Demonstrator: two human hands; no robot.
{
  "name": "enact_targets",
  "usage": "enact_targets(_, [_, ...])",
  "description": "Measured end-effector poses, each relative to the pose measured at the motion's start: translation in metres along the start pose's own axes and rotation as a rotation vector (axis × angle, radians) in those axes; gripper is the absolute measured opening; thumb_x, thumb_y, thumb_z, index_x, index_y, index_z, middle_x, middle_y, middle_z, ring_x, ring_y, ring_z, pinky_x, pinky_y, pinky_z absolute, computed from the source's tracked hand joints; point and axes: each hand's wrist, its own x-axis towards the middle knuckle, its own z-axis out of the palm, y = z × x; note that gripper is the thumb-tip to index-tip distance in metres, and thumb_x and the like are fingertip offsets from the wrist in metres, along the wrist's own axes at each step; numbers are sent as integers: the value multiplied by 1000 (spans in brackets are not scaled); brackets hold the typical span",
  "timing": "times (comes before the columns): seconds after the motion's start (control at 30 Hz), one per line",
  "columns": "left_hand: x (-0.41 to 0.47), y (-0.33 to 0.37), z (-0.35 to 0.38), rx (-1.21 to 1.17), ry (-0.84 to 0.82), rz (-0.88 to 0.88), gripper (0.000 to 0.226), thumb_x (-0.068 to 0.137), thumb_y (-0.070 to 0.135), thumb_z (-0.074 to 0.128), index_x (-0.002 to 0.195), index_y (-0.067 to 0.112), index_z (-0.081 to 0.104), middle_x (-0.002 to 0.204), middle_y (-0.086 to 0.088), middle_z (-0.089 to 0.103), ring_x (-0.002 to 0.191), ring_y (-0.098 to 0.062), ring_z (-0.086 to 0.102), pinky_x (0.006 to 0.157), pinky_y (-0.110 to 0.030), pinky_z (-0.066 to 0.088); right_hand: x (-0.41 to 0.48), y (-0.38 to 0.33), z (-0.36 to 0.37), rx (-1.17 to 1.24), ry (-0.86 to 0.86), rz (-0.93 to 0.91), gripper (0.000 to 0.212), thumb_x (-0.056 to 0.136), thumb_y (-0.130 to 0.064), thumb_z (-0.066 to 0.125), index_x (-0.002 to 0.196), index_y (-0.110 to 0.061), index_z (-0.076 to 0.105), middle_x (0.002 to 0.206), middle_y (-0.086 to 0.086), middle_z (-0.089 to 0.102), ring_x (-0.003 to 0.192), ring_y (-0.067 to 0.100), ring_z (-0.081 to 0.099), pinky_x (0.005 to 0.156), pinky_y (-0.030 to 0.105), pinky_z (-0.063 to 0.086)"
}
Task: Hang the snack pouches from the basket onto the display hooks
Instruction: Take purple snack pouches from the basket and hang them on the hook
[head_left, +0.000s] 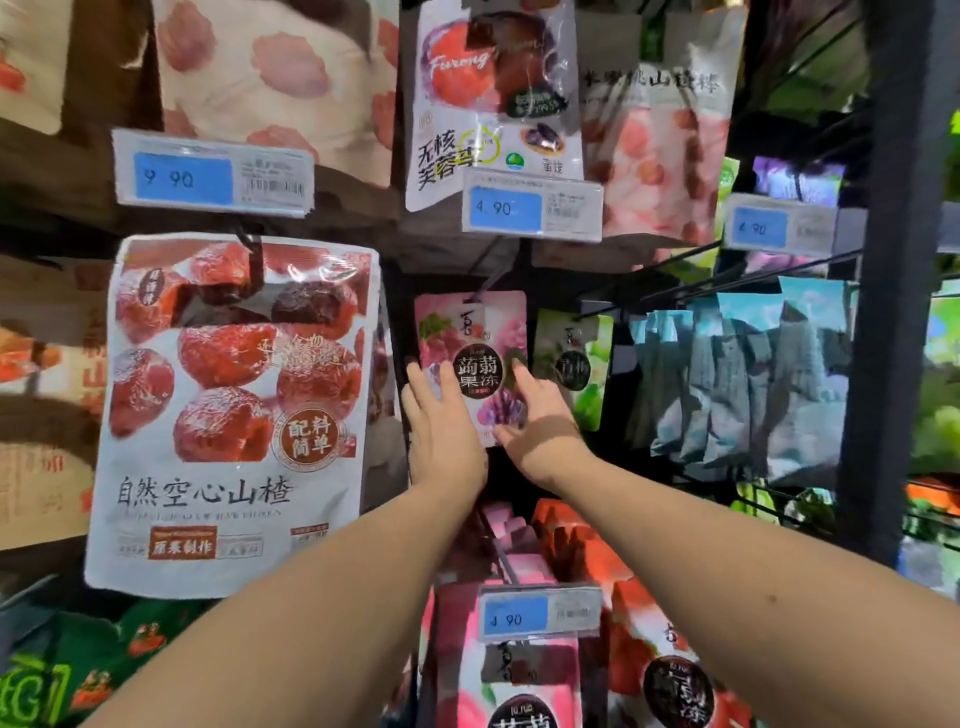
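Observation:
A small pink jelly pouch (475, 338) hangs from a display hook (491, 283) in the middle of the rack. My left hand (441, 426) lies flat against its lower left side with fingers straight. Over the pouch's lower right corner, my right hand (540, 421) reaches up with fingers extended and fingertips on the pouch face. Neither hand is curled round it. The basket is out of view.
A large hawthorn pouch (234, 405) hangs at the left, a green pouch (574, 364) just right of the pink one, blue pouches (743, 384) further right. Pink and red pouches (519, 665) hang below behind a price tag (540, 616). A dark rack post (883, 312) stands right.

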Motion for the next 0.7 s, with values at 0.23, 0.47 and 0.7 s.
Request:
enact_targets(0.23, [-52, 27, -20, -150, 61, 95, 53, 84, 2, 59, 133, 17, 48, 159, -4, 18, 145, -28, 21, 120, -46, 24, -76, -7, -48, -50, -46, 15, 74, 90, -19, 67, 156, -26, 34, 148, 2, 35, 126, 19, 51, 111, 33, 43])
enact_targets(0.47, [-153, 53, -67, -235, -333, 143, 40, 82, 16, 62, 122, 20, 65, 128, -9, 54, 124, -32, 47, 105, -40, 41, -203, -33, -118, -159, -24, 153, 72, 88, -16, 70, 153, -17, 39, 142, 10, 42, 121, 24, 55, 108, 30, 42])
enact_targets(0.7, [-286, 58, -105, -394, -612, 185, 4, 77, 19, 64, 79, 16, 64, 80, -3, 66, 89, -31, 67, 76, -36, 51, -362, -69, -166, -196, -16, 372, 58, 93, -9, 67, 147, -8, 46, 130, 6, 51, 107, 19, 54, 84, 21, 43])
